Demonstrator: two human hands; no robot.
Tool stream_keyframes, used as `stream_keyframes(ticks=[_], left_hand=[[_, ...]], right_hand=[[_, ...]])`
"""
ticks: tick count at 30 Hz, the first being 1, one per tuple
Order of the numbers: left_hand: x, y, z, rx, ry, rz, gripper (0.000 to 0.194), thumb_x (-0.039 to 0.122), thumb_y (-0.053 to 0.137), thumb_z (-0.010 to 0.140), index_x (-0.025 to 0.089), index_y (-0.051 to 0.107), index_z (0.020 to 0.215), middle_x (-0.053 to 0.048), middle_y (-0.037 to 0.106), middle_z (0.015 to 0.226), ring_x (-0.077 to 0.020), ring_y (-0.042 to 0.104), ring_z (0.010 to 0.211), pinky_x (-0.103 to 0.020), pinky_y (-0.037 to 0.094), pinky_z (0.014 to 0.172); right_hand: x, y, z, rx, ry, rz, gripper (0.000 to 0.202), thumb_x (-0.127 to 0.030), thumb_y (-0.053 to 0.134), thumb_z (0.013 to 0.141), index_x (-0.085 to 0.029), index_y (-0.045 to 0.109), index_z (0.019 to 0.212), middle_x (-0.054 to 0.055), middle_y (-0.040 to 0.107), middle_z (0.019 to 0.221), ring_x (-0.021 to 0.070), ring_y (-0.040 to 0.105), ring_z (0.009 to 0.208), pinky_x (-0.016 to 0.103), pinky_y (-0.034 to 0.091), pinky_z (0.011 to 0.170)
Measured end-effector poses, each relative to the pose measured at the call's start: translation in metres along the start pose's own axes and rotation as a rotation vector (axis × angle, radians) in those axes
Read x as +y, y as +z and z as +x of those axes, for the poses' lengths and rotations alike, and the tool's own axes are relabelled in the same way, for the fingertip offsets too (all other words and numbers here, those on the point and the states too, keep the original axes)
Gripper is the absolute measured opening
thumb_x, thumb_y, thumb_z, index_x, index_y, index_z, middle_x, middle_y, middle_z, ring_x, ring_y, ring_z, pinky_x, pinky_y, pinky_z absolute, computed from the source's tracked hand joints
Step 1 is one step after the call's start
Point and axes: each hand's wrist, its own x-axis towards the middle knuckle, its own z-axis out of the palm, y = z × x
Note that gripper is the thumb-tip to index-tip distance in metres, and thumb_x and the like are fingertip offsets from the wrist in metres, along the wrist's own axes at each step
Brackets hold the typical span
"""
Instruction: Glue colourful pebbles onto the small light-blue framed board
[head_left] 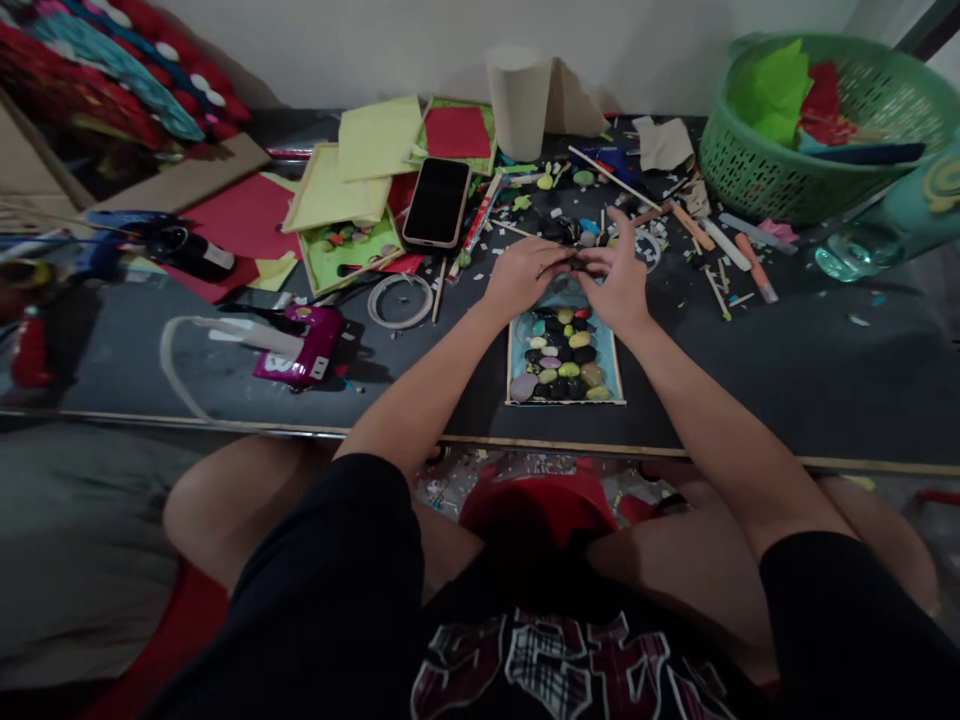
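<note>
Head view, looking down on a dark worktop point(750, 390). My left hand point(527, 272) and right hand point(619, 285) meet at the far end of the blue panel point(566, 403), which lies flat in front of me, close to the worktop's near edge. Its pale rim encloses rows of stones point(580, 340): black, yellow-green, mauve, tan, one small red. Grip, both hands: fingers bent and brought together at the tips, around or against something small and dark. I cannot tell which hand has it, or whether either is fully closed on it.

Beyond the hands, more dark stones and scattered scraps. Left of them, a phone point(437, 202) lies screen up, partly over the yellow-and-green trays; a clear ring point(400, 301) sits nearer me, and a purple power block point(304, 340) further left. A pale cylinder point(519, 105) stands by the wall. Off to the right, glue-stick-like rods point(724, 243), then a green basket point(787, 180) holding coloured paper, with a turquoise bottle point(896, 220) beside it, tilted.
</note>
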Motion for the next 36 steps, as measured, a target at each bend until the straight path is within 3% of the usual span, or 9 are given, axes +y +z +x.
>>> stream_keyframes(ticks=[6, 10, 18, 21, 25, 29, 36], left_hand=[[0.003, -0.003, -0.004, 0.064, -0.124, -0.08, 0.016, 0.027, 0.063, 0.095, 0.023, 0.076, 0.102, -0.004, 0.08, 0.105, -0.0198, 0.073, 0.1, -0.033, 0.057, 0.092], [0.007, -0.003, -0.008, 0.071, -0.129, -0.055, 0.016, 0.03, 0.059, 0.099, 0.022, 0.072, 0.101, -0.004, 0.078, 0.101, -0.0187, 0.073, 0.094, -0.03, 0.057, 0.086], [0.005, -0.002, -0.011, 0.095, -0.013, -0.016, 0.037, 0.047, 0.045, 0.104, 0.021, 0.07, 0.11, -0.008, 0.076, 0.111, -0.0212, 0.07, 0.108, -0.036, 0.055, 0.099], [0.007, -0.004, -0.012, 0.131, 0.004, 0.065, 0.04, 0.05, 0.042, 0.104, 0.026, 0.073, 0.108, -0.007, 0.076, 0.111, -0.0238, 0.067, 0.115, -0.043, 0.051, 0.107], [0.012, -0.008, -0.014, 0.182, 0.005, 0.138, 0.041, 0.052, 0.042, 0.103, 0.028, 0.076, 0.1, -0.005, 0.076, 0.106, -0.025, 0.067, 0.112, -0.048, 0.051, 0.105], [0.017, -0.01, -0.016, 0.175, -0.033, 0.118, 0.042, 0.05, 0.04, 0.104, 0.027, 0.074, 0.098, -0.006, 0.076, 0.108, -0.0253, 0.065, 0.117, -0.049, 0.049, 0.108], [0.019, -0.01, -0.018, 0.181, -0.025, 0.106, 0.046, 0.055, 0.032, 0.104, 0.029, 0.068, 0.116, -0.008, 0.071, 0.123, -0.0259, 0.061, 0.127, -0.052, 0.041, 0.12]], right_hand=[[0.003, 0.004, 0.007, -0.034, 0.033, 0.136, 0.093, -0.047, 0.063, 0.091, -0.021, 0.012, 0.164, 0.012, 0.072, 0.127, 0.0222, 0.075, 0.101, 0.043, 0.062, 0.097], [0.0, 0.002, 0.007, -0.071, 0.032, 0.187, 0.102, -0.052, 0.074, 0.084, -0.028, 0.013, 0.163, 0.012, 0.067, 0.139, 0.0211, 0.075, 0.098, 0.043, 0.063, 0.094], [-0.003, 0.003, 0.0, -0.016, 0.002, 0.158, 0.097, -0.045, 0.066, 0.088, -0.025, 0.011, 0.165, 0.01, 0.069, 0.137, 0.0216, 0.074, 0.108, 0.041, 0.061, 0.1], [-0.004, 0.002, -0.002, 0.041, -0.021, 0.129, 0.104, -0.049, 0.066, 0.087, -0.022, 0.005, 0.166, 0.008, 0.075, 0.125, 0.0236, 0.075, 0.107, 0.042, 0.062, 0.1], [-0.008, 0.004, -0.004, 0.073, -0.045, 0.108, 0.114, -0.056, 0.066, 0.087, -0.023, -0.01, 0.165, 0.005, 0.077, 0.119, 0.0245, 0.075, 0.11, 0.042, 0.061, 0.101], [-0.013, 0.003, -0.006, 0.082, -0.082, 0.085, 0.114, -0.063, 0.065, 0.087, -0.024, -0.007, 0.166, 0.004, 0.077, 0.119, 0.0251, 0.074, 0.111, 0.043, 0.061, 0.102], [-0.014, 0.001, -0.007, 0.095, -0.062, 0.095, 0.117, -0.073, 0.064, 0.084, -0.028, -0.007, 0.166, 0.005, 0.075, 0.124, 0.0275, 0.073, 0.114, 0.047, 0.061, 0.1]])
